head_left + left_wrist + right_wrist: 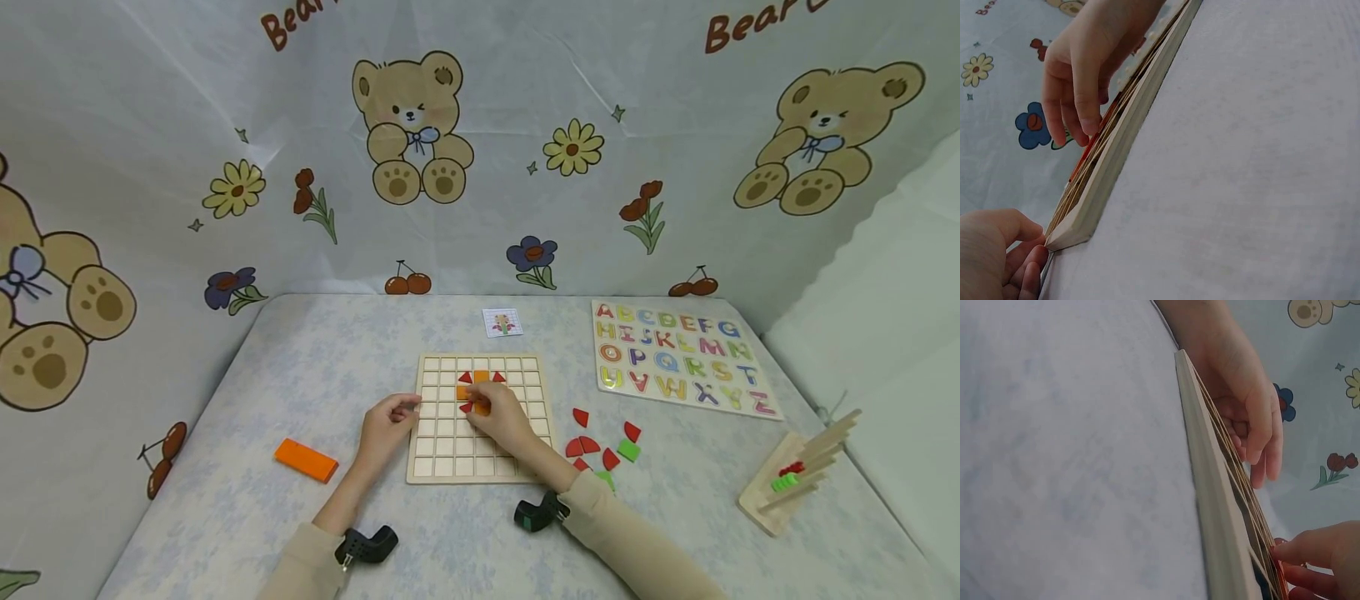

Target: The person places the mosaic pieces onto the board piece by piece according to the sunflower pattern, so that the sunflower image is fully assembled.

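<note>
A wooden grid board (435, 446) lies on the table. On it sit orange squares (482, 376) and red quarter-circle pieces (498, 377). My right hand (501, 415) reaches over the board's middle, thumb and fingertips at a red quarter-circle piece (466, 407); its fingers hide part of the pieces there. In the right wrist view, the thumb of that hand (1319, 559) meets something red at the board's surface. At the board's left edge is my left hand (387, 427), its fingers loosely bent. The left wrist view shows this hand (997, 253) touching the board's corner.
Loose red pieces (588, 444) and green squares (628, 450) lie right of the board. An orange stack (306, 460) is at left. Behind stands a picture card (502, 322); further right are an alphabet board (682, 358) and a wooden peg stand (780, 492).
</note>
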`<state>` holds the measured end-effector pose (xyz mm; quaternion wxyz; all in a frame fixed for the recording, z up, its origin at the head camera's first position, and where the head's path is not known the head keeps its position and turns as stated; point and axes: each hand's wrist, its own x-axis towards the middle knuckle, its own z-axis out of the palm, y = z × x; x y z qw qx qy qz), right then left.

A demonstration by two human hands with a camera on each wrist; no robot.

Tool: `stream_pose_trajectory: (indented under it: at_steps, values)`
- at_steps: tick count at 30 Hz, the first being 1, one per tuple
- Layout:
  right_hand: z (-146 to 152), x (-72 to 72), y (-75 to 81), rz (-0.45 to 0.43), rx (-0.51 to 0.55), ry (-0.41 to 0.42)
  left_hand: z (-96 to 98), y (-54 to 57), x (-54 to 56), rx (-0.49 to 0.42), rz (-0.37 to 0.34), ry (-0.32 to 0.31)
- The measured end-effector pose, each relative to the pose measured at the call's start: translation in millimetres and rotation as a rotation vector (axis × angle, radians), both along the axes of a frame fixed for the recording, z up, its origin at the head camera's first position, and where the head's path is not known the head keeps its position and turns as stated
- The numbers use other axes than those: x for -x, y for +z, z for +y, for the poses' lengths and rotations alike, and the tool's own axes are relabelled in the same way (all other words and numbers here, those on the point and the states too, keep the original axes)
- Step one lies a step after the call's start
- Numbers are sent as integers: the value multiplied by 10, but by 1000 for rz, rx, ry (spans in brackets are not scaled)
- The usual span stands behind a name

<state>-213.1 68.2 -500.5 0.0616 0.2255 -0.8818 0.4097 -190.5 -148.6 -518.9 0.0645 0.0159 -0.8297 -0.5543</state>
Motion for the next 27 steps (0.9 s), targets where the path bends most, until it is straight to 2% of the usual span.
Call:
stream_pose_trajectory:
  at_steps: [6, 9, 12, 16, 22, 27]
  values:
    - [107, -55, 69, -22, 46, 5, 14, 6, 1, -11, 4, -9]
    - [262, -116, 84, -32, 83, 16, 19, 10, -3, -16, 7, -12]
    - [475, -196, 93, -40, 104, -13, 18, 6, 1, -12, 3, -13]
    - [807, -296, 106, -35, 94, -94, 2, 4, 10, 1, 1, -6]
    - [1322, -433, 87, 29, 23, -214, -19, -2, 11, 3, -2, -3]
    - [1695, -627, 81, -23, -72, -353, -18, -23, 10, 3, -5, -10]
